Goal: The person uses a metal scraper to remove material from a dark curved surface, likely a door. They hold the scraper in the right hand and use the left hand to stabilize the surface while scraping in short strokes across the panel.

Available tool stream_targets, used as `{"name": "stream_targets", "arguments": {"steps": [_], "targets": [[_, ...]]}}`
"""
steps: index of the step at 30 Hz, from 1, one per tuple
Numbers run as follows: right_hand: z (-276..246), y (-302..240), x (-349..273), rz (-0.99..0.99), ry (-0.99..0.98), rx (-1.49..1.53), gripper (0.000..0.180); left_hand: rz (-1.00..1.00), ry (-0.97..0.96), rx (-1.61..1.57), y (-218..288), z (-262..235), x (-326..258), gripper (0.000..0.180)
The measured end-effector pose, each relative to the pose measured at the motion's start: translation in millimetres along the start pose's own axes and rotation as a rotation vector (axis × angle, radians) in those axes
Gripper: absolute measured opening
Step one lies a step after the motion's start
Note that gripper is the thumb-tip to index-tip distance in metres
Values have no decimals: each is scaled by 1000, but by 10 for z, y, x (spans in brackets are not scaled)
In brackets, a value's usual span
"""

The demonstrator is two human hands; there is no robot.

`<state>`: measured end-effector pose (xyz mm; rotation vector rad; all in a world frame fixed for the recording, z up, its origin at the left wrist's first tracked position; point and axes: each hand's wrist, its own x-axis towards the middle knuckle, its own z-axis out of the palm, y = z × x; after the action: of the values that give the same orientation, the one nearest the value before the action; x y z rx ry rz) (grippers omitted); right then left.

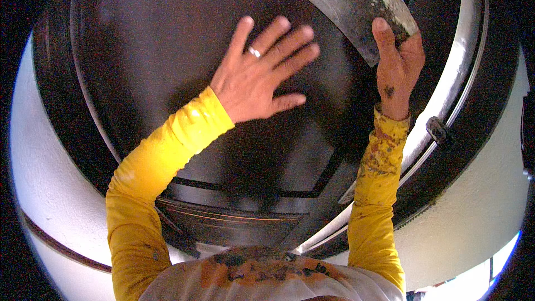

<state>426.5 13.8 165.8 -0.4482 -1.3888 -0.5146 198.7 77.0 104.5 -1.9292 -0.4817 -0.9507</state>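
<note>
Pressing your left hand (253,75) flat, fingers spread, on the dark door panel (167,50), your right hand (397,58) gripped the scraper (356,8) — a shallow blade angle would have served best.

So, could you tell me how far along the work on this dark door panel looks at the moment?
Done: the dark door panel looks smooth and evenly coloured where it shows. In hand: the left hand lies flat on the panel with fingers spread, and the right hand holds a stained wide scraper blade near the top. Left: I cannot tell; no filler or rough patch is clearly visible.
</note>
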Motion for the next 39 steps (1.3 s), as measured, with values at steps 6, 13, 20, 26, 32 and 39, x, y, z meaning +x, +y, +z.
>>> {"name": "stream_targets", "arguments": {"steps": [6,13,20,26,32,39], "targets": [[109,-42,8,6,-84,98,26,-195,20,55,-103,-191,-229,77],[-1,-7,-6,40,-93,147,25,-167,-20,85,-64,-178,-322,78],[-43,-37,20,52,-78,85,24,-167,-15,66,-48,-229,-284,76],[47,-78,65,-14,-90,117,21,-149,-21,92,-58,-253,-294,79],[284,-90,61,0,-95,178,22,-157,-16,35,-68,-190,-244,77],[251,-15,108,-14,-113,168,22,-149,-11,48,-74,-122,-194,77]]}}
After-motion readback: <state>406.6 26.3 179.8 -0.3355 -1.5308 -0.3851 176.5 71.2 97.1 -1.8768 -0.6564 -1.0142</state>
